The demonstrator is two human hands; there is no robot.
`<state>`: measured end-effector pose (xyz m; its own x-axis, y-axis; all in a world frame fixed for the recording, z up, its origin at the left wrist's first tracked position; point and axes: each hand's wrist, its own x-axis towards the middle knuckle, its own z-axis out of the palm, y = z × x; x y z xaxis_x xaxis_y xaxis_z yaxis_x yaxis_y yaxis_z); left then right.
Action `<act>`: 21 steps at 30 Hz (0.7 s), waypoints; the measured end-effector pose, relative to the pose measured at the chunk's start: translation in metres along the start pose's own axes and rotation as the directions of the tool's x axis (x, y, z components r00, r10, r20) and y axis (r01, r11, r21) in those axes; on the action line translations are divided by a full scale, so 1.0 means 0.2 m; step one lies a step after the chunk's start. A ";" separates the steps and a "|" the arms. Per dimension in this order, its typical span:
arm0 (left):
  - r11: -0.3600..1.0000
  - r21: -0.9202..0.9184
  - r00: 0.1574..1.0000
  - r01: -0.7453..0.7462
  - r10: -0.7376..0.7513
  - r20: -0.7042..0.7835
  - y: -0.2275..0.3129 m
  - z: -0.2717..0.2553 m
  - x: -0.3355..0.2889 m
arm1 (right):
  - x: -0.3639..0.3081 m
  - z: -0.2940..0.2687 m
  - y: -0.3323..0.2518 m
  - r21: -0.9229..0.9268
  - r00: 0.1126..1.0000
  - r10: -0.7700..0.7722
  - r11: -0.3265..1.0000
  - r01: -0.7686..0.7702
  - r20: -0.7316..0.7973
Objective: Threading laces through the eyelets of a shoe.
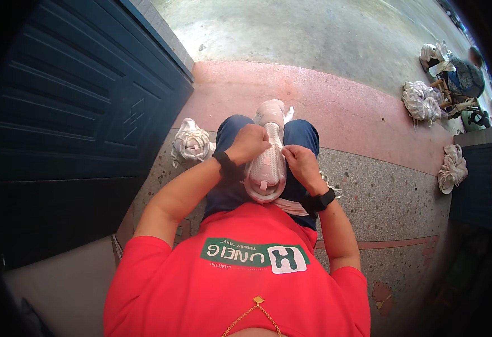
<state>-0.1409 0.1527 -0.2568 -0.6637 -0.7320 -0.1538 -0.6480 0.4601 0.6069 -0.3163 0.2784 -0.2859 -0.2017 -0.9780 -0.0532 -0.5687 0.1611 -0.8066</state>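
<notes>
Across my lap lies a pale pinkish-white sneaker [264, 175], its heel with a small pink pull tab toward me and its toe pointing away between my knees. My left hand [249, 144] is closed at the left of the shoe's lacing area, fingertips pinched by the eyelets. From the other side my right hand [303, 165] pinches at the right eyelet edge. A thin white shoelace [277, 147] seems to run between the fingertips; its exact path is too small to follow. Beyond it, at the far end of my lap, sits another pale shoe [272, 111] with a loose white strip beside it.
A bundle of white shoes [192, 141] with dangling laces stands on the speckled floor left of my knees. A dark blue panelled door [72, 112] closes off the left side. Farther right are more shoe bundles [421, 101], another bundle [452, 168] and a seated person [467, 76].
</notes>
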 end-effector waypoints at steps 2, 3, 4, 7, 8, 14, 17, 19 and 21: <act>0.994 -0.097 0.999 0.051 -0.051 0.007 -0.03 0.01 0.02 | 0.01 0.01 -0.03 -0.006 0.999 -0.003 1.000 0.002 -0.035; 0.988 -0.136 0.998 0.067 -0.065 0.024 -0.04 0.00 0.02 | 0.02 0.02 -0.03 -0.018 0.999 0.001 1.000 -0.001 -0.046; 0.981 -0.175 0.996 0.085 -0.078 0.042 -0.05 -0.01 0.03 | 0.02 0.03 -0.03 -0.039 0.998 -0.008 0.999 0.006 -0.060; 0.965 -0.239 0.994 0.109 -0.103 0.038 -0.06 0.00 0.03 | 0.02 0.06 -0.03 -0.122 0.993 -0.061 0.991 0.049 -0.100; 0.961 -0.254 0.994 0.111 -0.104 0.040 -0.06 0.01 0.03 | 0.02 0.07 -0.02 -0.152 0.991 -0.082 0.986 0.065 -0.109; 0.949 -0.289 0.992 0.126 -0.119 0.040 -0.06 0.01 0.02 | 0.04 0.06 -0.07 -0.300 0.980 -0.195 0.938 0.175 -0.038; 0.946 -0.295 0.991 0.133 -0.127 0.039 -0.06 0.01 0.01 | 0.05 0.05 -0.07 -0.357 0.958 -0.286 0.897 0.261 -0.019; 0.943 -0.301 0.990 0.141 -0.132 0.049 -0.07 0.01 0.01 | 0.07 0.06 -0.08 -0.412 0.928 -0.372 0.846 0.339 -0.002; 0.961 -0.263 0.996 0.087 -0.089 0.007 -0.07 0.02 0.00 | 0.10 0.06 -0.09 -0.414 0.917 -0.398 0.837 0.357 -0.014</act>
<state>-0.1334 0.1488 -0.2676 -0.6065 -0.7662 -0.2126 -0.5826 0.2462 0.7746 -0.3016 0.2542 -0.2798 0.0297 -0.9594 0.2806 -0.8783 -0.1591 -0.4508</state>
